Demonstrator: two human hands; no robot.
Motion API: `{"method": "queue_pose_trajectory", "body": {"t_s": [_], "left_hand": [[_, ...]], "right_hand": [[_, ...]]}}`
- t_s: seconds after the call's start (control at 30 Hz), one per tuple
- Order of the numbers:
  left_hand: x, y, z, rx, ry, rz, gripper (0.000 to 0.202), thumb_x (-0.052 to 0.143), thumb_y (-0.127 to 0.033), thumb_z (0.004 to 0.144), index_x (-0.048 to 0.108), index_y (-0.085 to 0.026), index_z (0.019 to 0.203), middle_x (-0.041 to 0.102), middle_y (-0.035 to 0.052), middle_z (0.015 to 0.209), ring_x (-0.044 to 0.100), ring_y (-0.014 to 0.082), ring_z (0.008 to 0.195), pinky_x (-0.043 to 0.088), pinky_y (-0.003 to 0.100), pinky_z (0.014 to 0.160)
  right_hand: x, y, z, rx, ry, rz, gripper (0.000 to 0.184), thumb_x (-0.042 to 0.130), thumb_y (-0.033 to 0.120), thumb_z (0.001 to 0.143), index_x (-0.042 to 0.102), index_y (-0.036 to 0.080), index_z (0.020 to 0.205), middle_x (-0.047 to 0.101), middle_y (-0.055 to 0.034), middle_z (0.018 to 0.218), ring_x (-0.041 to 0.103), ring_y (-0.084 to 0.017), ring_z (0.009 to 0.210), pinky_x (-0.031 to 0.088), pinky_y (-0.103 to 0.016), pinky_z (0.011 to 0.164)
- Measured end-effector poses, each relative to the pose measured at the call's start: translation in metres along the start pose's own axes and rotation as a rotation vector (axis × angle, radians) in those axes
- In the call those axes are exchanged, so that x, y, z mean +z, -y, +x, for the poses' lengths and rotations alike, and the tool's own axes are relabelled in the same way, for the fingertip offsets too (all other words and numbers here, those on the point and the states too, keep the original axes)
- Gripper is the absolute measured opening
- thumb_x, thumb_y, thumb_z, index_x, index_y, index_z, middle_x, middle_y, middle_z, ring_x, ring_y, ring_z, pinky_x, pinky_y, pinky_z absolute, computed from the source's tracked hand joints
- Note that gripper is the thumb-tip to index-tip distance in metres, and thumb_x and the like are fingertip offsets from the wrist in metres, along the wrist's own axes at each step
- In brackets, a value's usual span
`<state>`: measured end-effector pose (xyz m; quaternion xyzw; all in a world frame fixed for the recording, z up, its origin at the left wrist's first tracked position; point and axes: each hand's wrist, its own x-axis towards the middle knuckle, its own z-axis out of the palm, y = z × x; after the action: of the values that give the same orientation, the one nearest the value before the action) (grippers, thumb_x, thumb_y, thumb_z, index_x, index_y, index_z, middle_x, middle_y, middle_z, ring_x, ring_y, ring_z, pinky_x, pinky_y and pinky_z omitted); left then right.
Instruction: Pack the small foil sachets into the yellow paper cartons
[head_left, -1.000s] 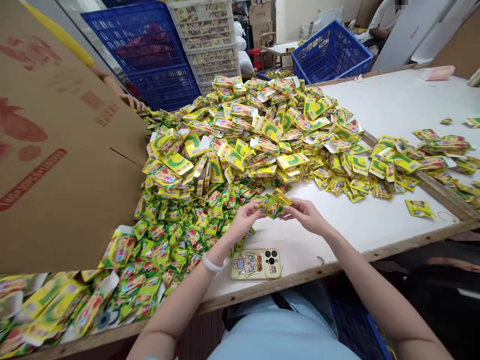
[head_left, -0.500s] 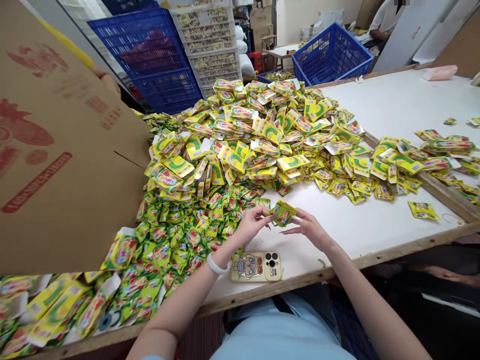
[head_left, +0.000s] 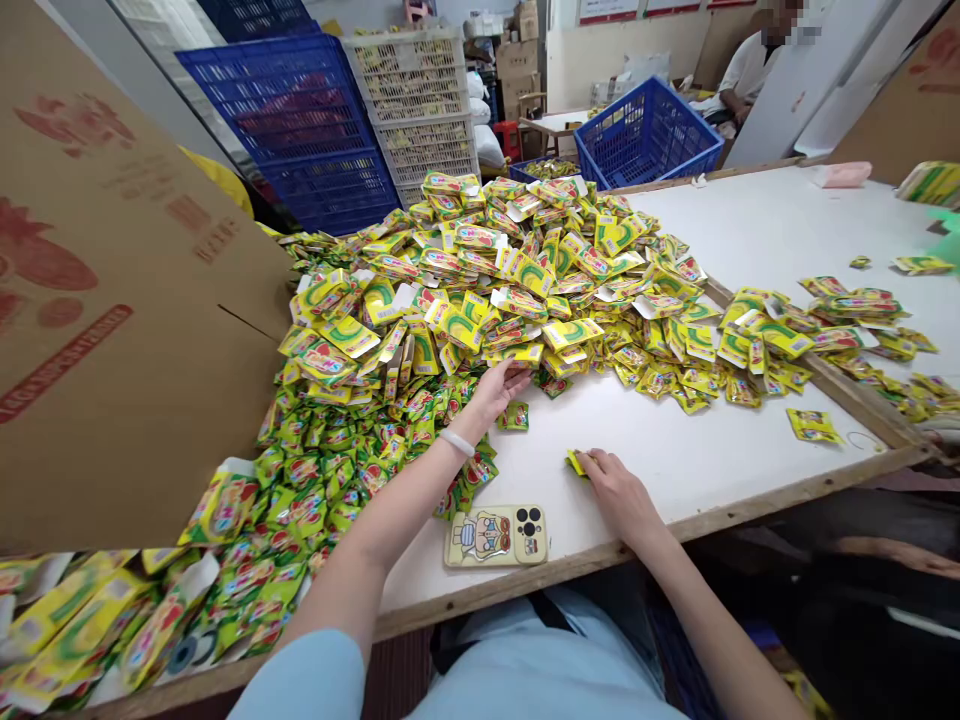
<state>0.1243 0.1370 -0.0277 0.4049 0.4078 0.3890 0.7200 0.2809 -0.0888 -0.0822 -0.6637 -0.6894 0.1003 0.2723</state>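
A big heap of yellow-green sachets and flat small cartons (head_left: pixel 480 290) covers the white table (head_left: pixel 675 450). My left hand (head_left: pixel 496 388) reaches forward into the near edge of the heap, fingers curled over sachets there. A single loose sachet (head_left: pixel 516 416) lies just right of it. My right hand (head_left: pixel 616 488) rests low on the table, fingers closed on a small bunch of sachets (head_left: pixel 576 463) that pokes out at its fingertips. A phone in a cartoon case (head_left: pixel 495 535) lies face down between my forearms.
A large brown cardboard box (head_left: pixel 112 330) stands at the left. Blue crates (head_left: pixel 300 120) and white crates (head_left: pixel 420 100) are stacked behind; another blue crate (head_left: pixel 645 135) sits at the back. A second sachet pile (head_left: pixel 810 325) lies right. A person in white (head_left: pixel 750 65) sits far back.
My hands, which held a bunch of sachets together in front of me, have parted. The left reached forward to the heap; the right dropped to the table with the bunch.
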Motion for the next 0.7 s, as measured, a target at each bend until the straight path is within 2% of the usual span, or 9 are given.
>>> {"method": "queue_pose_trajectory", "body": {"t_s": [0.1, 0.17, 0.23, 0.3, 0.4, 0.43, 0.5, 0.6, 0.7], "left_hand": [[-0.011, 0.012, -0.039, -0.034, 0.045, 0.025, 0.022, 0.069, -0.032, 0.085, 0.059, -0.015, 0.095, 0.073, 0.0093, 0.092, 0.071, 0.0172, 0.082, 0.057, 0.033, 0.082], [-0.018, 0.021, -0.072, -0.065, 0.128, 0.063, 0.038, 0.079, -0.035, 0.076, 0.060, -0.015, 0.101, 0.073, 0.0106, 0.098, 0.072, 0.0210, 0.082, 0.058, 0.037, 0.080], [-0.023, 0.028, -0.101, -0.087, 0.230, 0.112, 0.051, 0.085, -0.038, 0.069, 0.060, -0.016, 0.107, 0.072, 0.0126, 0.106, 0.072, 0.0249, 0.089, 0.058, 0.040, 0.081], [-0.024, 0.032, -0.124, -0.064, 0.273, 0.122, 0.058, 0.083, -0.046, 0.069, 0.059, -0.018, 0.114, 0.069, 0.0138, 0.118, 0.069, 0.0271, 0.102, 0.055, 0.042, 0.087], [-0.018, 0.031, -0.143, -0.009, 0.276, 0.061, 0.064, 0.067, -0.067, 0.076, 0.060, -0.021, 0.120, 0.063, 0.0141, 0.129, 0.060, 0.0266, 0.119, 0.048, 0.041, 0.100], [-0.014, 0.030, -0.147, -0.010, 0.276, 0.046, 0.067, 0.062, -0.071, 0.077, 0.061, -0.020, 0.120, 0.064, 0.0142, 0.128, 0.059, 0.0262, 0.120, 0.047, 0.040, 0.101], [-0.006, 0.026, -0.150, -0.046, 0.245, 0.027, 0.066, 0.061, -0.069, 0.079, 0.062, -0.018, 0.121, 0.068, 0.0129, 0.118, 0.063, 0.0251, 0.110, 0.050, 0.037, 0.094], [0.003, 0.021, -0.150, -0.098, 0.149, -0.063, 0.048, 0.071, -0.052, 0.078, 0.064, -0.017, 0.111, 0.072, 0.0066, 0.092, 0.067, 0.0203, 0.086, 0.052, 0.031, 0.079], [0.008, 0.018, -0.151, -0.097, 0.235, -0.099, 0.036, 0.078, -0.043, 0.070, 0.063, -0.015, 0.085, 0.065, 0.0014, 0.068, 0.063, 0.0149, 0.065, 0.050, 0.026, 0.065]], "right_hand": [[-0.008, -0.001, 0.004, 0.137, -0.067, 0.541, 0.026, 0.054, 0.026, 0.093, 0.067, 0.022, 0.114, 0.070, -0.0114, 0.111, 0.067, -0.023, 0.090, 0.062, -0.034, 0.064], [-0.013, 0.005, 0.011, 0.190, -0.054, 0.903, 0.029, 0.062, 0.037, 0.088, 0.069, 0.022, 0.112, 0.066, -0.0121, 0.121, 0.068, -0.023, 0.091, 0.059, -0.028, 0.050], [-0.012, 0.017, 0.018, 0.190, -0.005, 1.116, 0.036, 0.065, 0.041, 0.086, 0.068, 0.022, 0.116, 0.063, -0.0119, 0.125, 0.069, -0.023, 0.090, 0.059, -0.027, 0.045], [-0.004, 0.032, 0.021, 0.155, -0.023, 1.093, 0.035, 0.062, 0.039, 0.088, 0.067, 0.024, 0.119, 0.064, -0.0108, 0.123, 0.070, -0.023, 0.089, 0.063, -0.032, 0.054], [0.012, 0.051, 0.016, -0.015, -0.157, 0.707, 0.027, 0.054, 0.029, 0.093, 0.071, 0.025, 0.114, 0.063, -0.0119, 0.128, 0.068, -0.026, 0.106, 0.064, -0.042, 0.082], [0.015, 0.056, 0.012, -0.104, -0.162, 0.569, 0.028, 0.051, 0.024, 0.094, 0.072, 0.025, 0.112, 0.063, -0.0126, 0.128, 0.066, -0.027, 0.110, 0.061, -0.043, 0.088], [0.015, 0.064, 0.001, -0.276, -0.107, 0.397, 0.034, 0.045, 0.018, 0.094, 0.072, 0.024, 0.113, 0.065, -0.0147, 0.125, 0.068, -0.028, 0.107, 0.061, -0.044, 0.089], [-0.009, 0.072, -0.010, -0.374, -0.051, 0.440, 0.035, 0.044, 0.014, 0.094, 0.069, 0.024, 0.117, 0.064, -0.0157, 0.122, 0.071, -0.024, 0.097, 0.063, -0.040, 0.080], [-0.050, 0.074, -0.001, -0.218, -0.141, 0.722, 0.025, 0.054, 0.020, 0.093, 0.066, 0.026, 0.114, 0.064, -0.0087, 0.104, 0.070, -0.018, 0.080, 0.064, -0.032, 0.065]]}}
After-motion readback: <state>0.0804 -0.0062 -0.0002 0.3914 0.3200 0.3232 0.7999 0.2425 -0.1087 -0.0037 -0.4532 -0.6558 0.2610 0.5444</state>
